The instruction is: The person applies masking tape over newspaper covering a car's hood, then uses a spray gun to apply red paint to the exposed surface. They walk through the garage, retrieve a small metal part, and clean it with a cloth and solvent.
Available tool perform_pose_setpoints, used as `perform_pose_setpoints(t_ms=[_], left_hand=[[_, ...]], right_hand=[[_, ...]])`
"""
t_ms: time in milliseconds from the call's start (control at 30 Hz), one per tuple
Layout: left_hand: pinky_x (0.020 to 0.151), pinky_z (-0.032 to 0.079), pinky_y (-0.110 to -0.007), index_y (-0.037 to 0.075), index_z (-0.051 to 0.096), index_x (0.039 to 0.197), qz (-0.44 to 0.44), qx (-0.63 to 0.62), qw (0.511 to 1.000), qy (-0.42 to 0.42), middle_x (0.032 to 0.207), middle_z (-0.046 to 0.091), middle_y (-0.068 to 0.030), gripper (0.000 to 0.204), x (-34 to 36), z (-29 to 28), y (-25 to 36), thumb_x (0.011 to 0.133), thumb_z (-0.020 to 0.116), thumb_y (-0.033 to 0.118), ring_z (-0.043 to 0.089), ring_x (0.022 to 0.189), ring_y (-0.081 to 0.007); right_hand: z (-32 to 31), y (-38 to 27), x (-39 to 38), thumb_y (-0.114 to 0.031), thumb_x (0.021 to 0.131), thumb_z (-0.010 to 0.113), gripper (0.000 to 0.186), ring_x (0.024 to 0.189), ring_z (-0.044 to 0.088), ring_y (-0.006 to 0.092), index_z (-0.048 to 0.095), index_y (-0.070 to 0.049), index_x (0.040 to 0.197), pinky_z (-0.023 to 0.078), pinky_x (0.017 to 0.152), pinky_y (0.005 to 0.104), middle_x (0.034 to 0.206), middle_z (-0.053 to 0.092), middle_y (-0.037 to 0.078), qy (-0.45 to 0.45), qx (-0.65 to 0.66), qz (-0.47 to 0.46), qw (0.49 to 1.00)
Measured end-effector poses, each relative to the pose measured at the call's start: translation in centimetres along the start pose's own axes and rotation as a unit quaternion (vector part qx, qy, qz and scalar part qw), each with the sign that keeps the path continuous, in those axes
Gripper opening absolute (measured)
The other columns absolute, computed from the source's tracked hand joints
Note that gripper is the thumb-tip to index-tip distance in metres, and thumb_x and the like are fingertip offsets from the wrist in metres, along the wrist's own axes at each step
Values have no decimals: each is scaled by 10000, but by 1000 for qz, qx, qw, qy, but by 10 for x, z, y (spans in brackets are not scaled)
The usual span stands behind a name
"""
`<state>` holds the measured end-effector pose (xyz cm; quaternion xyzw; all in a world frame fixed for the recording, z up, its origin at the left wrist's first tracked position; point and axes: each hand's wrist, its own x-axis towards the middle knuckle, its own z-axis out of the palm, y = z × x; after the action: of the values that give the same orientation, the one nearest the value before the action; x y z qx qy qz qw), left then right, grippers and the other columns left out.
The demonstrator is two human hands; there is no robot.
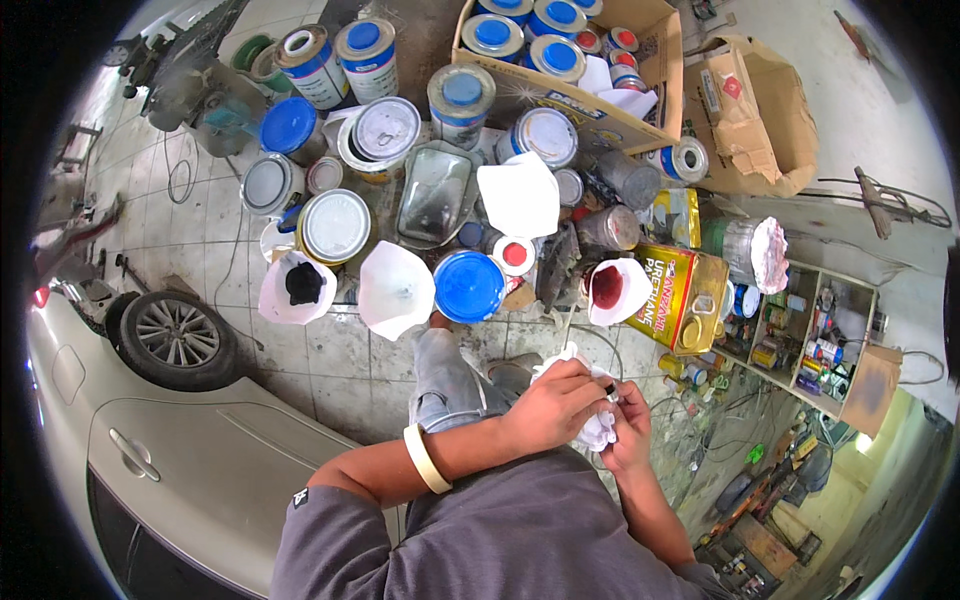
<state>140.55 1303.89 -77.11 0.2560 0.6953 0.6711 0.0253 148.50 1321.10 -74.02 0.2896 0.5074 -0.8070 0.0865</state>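
Both my hands meet in front of my chest around a crumpled white cloth (598, 432). My left hand (553, 404) lies over the top of it, fingers curled around a small dark object that is mostly hidden. My right hand (630, 430) cups the cloth from the right and below. A cream band (425, 458) sits on my left wrist. Just beyond my hands stands a cluttered bench of paint tins, the nearest being a blue-lidded tin (469, 286) and a white paper cone funnel stained red inside (612, 289).
Several white paper cone funnels (395, 288) and round tins (334, 226) crowd the bench. A cardboard box of tins (560, 50) stands behind, a yellow rectangular can (680, 290) at right. A grey car with its wheel (176, 338) is at left. Shelves of small cans (810, 335) are at right.
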Motion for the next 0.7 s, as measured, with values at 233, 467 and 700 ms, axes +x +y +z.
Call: perform_pose_setpoints(t_ms=[233,467,700], left_hand=[[820,518,-385,61,699,1016,0,-7,1000,14,1058,734,-51,198,15,-6,0,854,779,142,648,909,-253],[865,493,-404,86,666,1014,0,16,999,42,1129,711,-46,183,14,-21,-5,877,758,165,637,1016,-260],[829,554,-433,32,592,1056,10,59,995,84,1206,639,-155,207,5,-40,-17,905,711,109,664,994,-354]], right_hand=[[24,-7,9,56,983,573,290,1083,660,175,557,-18,1263,548,922,327,1196,656,104,18,-11,9,1000],[31,-5,21,-109,1044,534,273,1089,678,219,550,-31,1306,566,926,370,1207,661,123,32,49,51,997],[52,-3,26,-260,1068,504,354,1069,690,298,518,-61,1360,617,790,455,1243,655,130,1,183,144,973]])
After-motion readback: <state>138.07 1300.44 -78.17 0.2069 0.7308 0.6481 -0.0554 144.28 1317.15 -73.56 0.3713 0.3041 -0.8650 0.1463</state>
